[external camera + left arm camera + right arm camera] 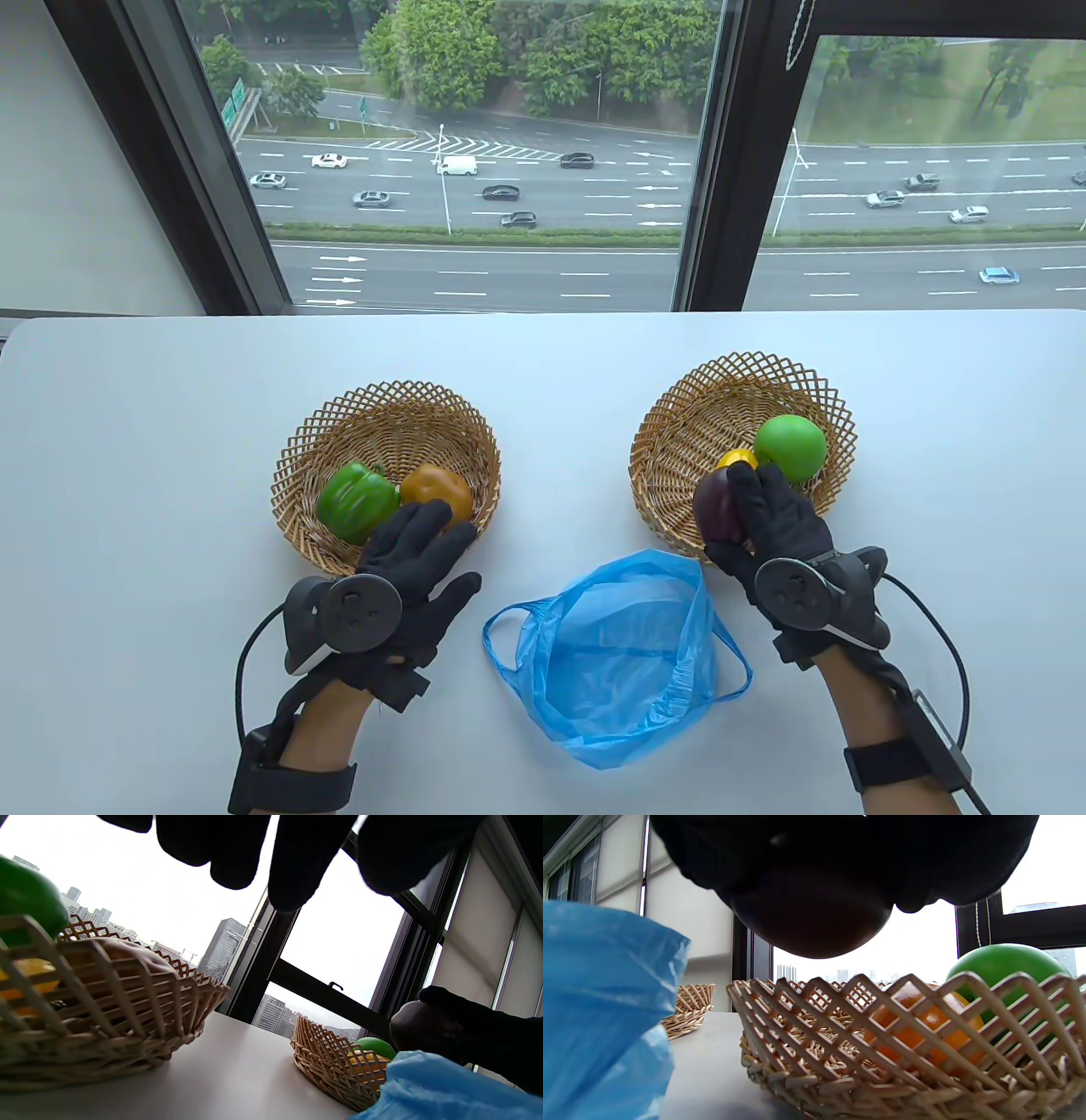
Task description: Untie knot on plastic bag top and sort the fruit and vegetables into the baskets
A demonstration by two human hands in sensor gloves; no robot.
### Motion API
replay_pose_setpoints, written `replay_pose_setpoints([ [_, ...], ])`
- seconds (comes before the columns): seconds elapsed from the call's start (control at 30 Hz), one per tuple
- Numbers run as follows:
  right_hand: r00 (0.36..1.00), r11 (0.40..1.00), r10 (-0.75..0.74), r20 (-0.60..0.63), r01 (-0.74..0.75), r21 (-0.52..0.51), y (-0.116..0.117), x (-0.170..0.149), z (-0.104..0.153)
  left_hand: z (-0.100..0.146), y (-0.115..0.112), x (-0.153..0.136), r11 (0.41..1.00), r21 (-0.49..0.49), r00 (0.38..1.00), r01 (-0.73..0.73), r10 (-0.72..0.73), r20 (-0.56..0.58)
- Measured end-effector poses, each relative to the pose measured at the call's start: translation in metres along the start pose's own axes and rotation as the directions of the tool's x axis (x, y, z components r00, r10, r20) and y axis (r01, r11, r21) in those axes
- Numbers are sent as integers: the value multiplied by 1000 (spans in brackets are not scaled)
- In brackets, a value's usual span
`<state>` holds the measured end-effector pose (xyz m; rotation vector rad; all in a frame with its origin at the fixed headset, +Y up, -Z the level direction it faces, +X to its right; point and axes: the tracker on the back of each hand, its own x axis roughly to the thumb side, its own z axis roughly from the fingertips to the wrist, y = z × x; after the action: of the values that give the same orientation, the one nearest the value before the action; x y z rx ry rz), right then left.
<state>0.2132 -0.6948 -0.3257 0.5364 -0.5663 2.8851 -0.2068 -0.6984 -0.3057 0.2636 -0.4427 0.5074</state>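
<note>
A blue plastic bag (619,649) lies open and flattened on the white table between my hands. The left basket (386,420) holds a green bell pepper (355,503) and an orange bell pepper (441,492). My left hand (407,564) hovers at that basket's near rim with straight fingers, holding nothing. The right basket (730,395) holds a green apple (791,447) and a small orange fruit (735,459). My right hand (764,531) grips a dark purple fruit (717,509) above this basket's near rim. The right wrist view shows the dark fruit (814,916) just above the rim (840,997).
The table's far edge (543,316) meets a window with a dark frame post (730,153). Cables trail from both wrists toward the near edge. Bare table surface (136,475) lies left of the left basket and right of the right one.
</note>
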Motion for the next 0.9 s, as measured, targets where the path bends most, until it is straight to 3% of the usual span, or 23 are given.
replay_pose_setpoints([
  [0.9, 998, 996, 29, -64, -23, 87, 18, -13, -3, 0, 0, 0, 1000, 2, 1000, 0, 0, 0],
])
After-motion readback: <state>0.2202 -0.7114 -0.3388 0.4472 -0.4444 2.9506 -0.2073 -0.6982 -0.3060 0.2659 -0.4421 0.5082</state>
